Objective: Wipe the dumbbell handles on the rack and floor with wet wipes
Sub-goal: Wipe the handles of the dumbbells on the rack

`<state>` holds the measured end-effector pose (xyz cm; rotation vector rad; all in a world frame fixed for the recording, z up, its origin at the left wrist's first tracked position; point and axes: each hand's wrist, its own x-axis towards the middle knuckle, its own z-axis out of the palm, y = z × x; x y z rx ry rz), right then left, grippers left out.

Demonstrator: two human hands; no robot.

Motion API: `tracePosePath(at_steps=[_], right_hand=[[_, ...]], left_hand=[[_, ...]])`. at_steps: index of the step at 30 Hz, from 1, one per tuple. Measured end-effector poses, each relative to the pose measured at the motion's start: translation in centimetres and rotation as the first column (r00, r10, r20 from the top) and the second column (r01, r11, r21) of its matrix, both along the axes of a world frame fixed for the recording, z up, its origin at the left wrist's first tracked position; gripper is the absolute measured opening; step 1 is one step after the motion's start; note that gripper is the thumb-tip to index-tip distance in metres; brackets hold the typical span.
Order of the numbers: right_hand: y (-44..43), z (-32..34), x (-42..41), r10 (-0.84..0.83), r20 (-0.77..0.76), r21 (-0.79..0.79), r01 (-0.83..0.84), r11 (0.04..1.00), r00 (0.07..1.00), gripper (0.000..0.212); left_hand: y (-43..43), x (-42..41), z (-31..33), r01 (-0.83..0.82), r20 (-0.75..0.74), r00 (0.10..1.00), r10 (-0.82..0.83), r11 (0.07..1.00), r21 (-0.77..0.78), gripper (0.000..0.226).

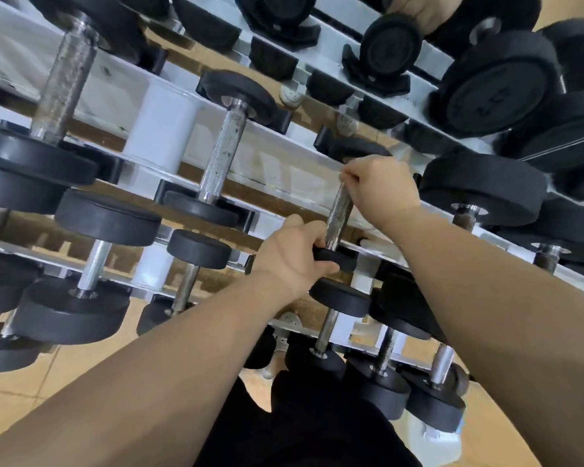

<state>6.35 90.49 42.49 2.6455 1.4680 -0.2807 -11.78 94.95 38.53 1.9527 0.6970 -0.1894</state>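
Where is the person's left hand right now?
In the head view, the left hand sits centre, gripping the near weight of a dumbbell, just below the right hand.

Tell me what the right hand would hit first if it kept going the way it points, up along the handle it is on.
The right hand is closed round the top of the dumbbell handle. Pushed further that way, it would most likely meet that dumbbell's far black head, just beyond the fingers. Depth is hard to judge here.

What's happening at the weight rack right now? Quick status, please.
Left hand gripping the near black end of a small dumbbell. Right hand closed round the top of its metal handle. No wipe visible. Nothing blocking; neighbouring dumbbells sit apart on the white rack.
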Motion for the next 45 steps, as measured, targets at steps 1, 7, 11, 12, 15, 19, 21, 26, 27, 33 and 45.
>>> tracePosePath(at_steps=[1,7,11,12,15,19,21,26,27,33,45], right_hand=[[0.2,0.0,-0.3,-0.051,0.000,0.035,0.051,0.998,0.999,0.024],[-2.2,-1.1,-5.0,-0.142,-0.244,0.051,0.159,0.986,0.959,0.018],[-2.4,-0.5,-4.2,0.042,-0.272,-0.121,-0.077,0.990,0.961,0.018],[-1.7,-0.5,-3.4,0.068,-0.225,-0.147,-0.103,0.984,0.972,0.019],[0.6,-0.4,-0.6,0.029,-0.061,-0.101,-0.035,0.994,0.998,0.021],[0.8,-0.3,-0.8,-0.055,-0.018,-0.030,0.055,0.998,0.998,0.022],[-0.5,-0.4,-2.0,-0.034,-0.154,-0.046,0.027,0.999,0.988,0.018],[-1.7,-0.3,-3.7,0.197,-0.348,-0.234,-0.288,0.929,0.917,0.013],[-1.1,-0.4,-3.2,0.203,-0.316,-0.245,-0.286,0.926,0.927,0.014],[1.2,-0.2,0.4,0.030,0.018,-0.075,-0.029,0.997,0.999,0.021],[-3.0,-1.0,-1.0,-0.256,-0.404,0.099,0.321,0.942,0.878,0.007]], left_hand=[[0.0,-0.1,-0.1,0.000,0.007,1.000,0.000,1.000,0.009,0.036],[-0.2,-0.7,-0.6,0.008,0.081,0.997,-0.014,0.997,0.080,0.036],[-0.6,-1.4,-1.2,0.000,0.146,0.989,-0.010,0.998,0.071,0.032],[-0.5,-1.5,-1.3,0.000,0.160,0.987,-0.010,0.998,0.065,0.031],[-0.3,-1.5,-1.3,0.020,0.165,0.986,-0.032,0.997,0.073,0.031],[-0.4,-1.4,-1.2,0.012,0.146,0.989,-0.025,0.995,0.095,0.032],[-0.5,-1.4,-1.4,0.010,0.147,0.989,-0.024,0.995,0.094,0.034],[-0.3,-1.4,-1.4,-0.005,0.190,0.982,-0.002,0.999,0.038,0.037],[-0.2,-1.4,-1.3,0.002,0.183,0.983,-0.008,0.999,0.032,0.037],[0.3,-1.4,-1.2,0.028,0.160,0.987,-0.031,0.999,0.023,0.034],[0.7,-0.9,-0.8,0.032,0.078,0.996,-0.034,0.999,0.016,0.035]])
